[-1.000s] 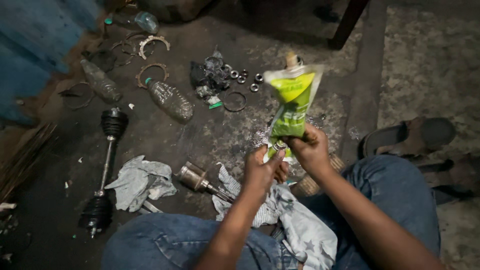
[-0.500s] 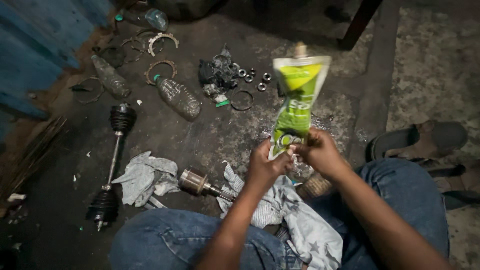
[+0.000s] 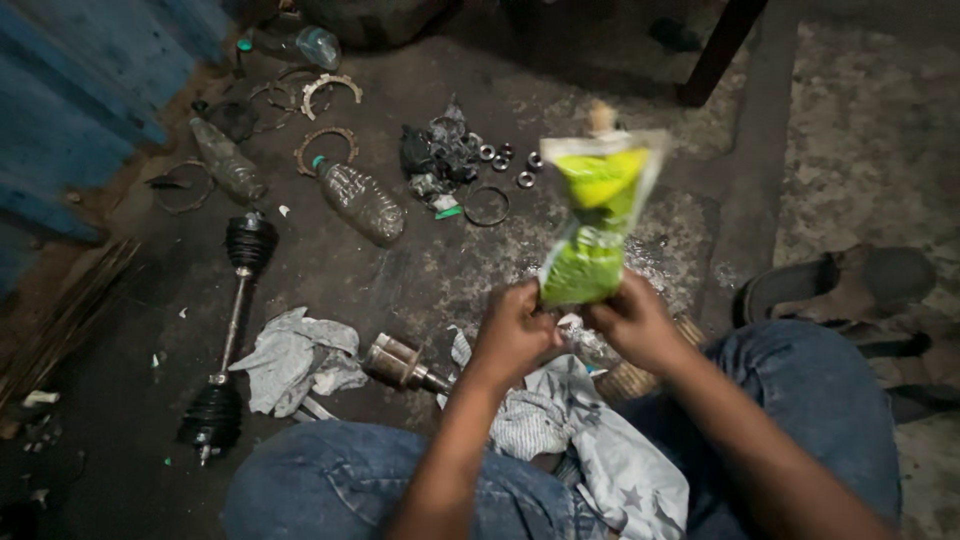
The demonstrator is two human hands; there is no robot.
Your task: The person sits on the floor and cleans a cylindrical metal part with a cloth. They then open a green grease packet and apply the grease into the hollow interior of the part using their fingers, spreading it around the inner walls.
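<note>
Head view, looking down over blue-jeaned knees at a dark, greasy floor.

Held item: green and white plastic pouch [image 3: 598,222], upright and blurred, pinched at its lower end between both hands, just above a grey star-printed cloth [image 3: 610,455] spread over the lap. Left hand [image 3: 515,332] has fingers curled closed on the pouch's bottom left corner; right hand [image 3: 630,322] has fingers closed on the bottom right edge. Against the earlier frame, the pouch stands a little straighter and the hands sit slightly closer together (grip otherwise unchanged).

Near floor, left of the hands: short metal joint stub [image 3: 398,362], beside a crumpled grey rag [image 3: 296,357]. Further left: black-booted drive shaft [image 3: 228,335], lying lengthwise, same place as before.

Far floor: two grimy clear plastic bottles [image 3: 360,198], curved rusty metal clamps [image 3: 322,92], a heap of black torn rubber [image 3: 432,155], small steel rings and bearings [image 3: 505,160].

Right: dark sandal [image 3: 835,285] beside the right knee.
</note>
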